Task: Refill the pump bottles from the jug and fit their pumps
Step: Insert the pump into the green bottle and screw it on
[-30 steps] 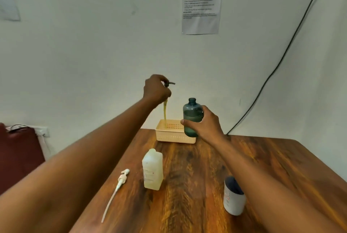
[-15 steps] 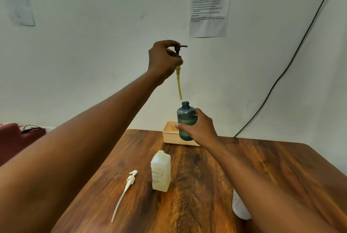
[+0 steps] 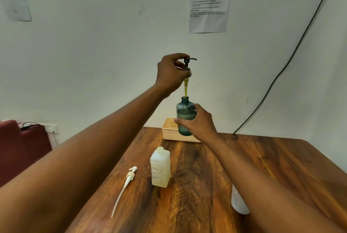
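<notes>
My right hand grips a teal pump bottle, held upright above the table's far end. Right above it my left hand pinches a dark pump by its collar. The pump's yellow-stained tube hangs straight down with its tip inside the bottle's open neck. A square translucent jug with pale liquid stands on the wooden table, its cap off. A white pump with a long tube lies left of the jug. A white bottle stands near my right forearm, partly hidden by it.
A cream slotted basket sits at the table's far edge behind the teal bottle. A black cable runs down the wall to the right. A printed sheet is taped to the wall. A dark red chair stands at the left.
My left hand lifted the dark pump out of the basket, brought it over the teal bottle, and has now lowered the tube's tip into the neck. The right hand kept holding the bottle.
</notes>
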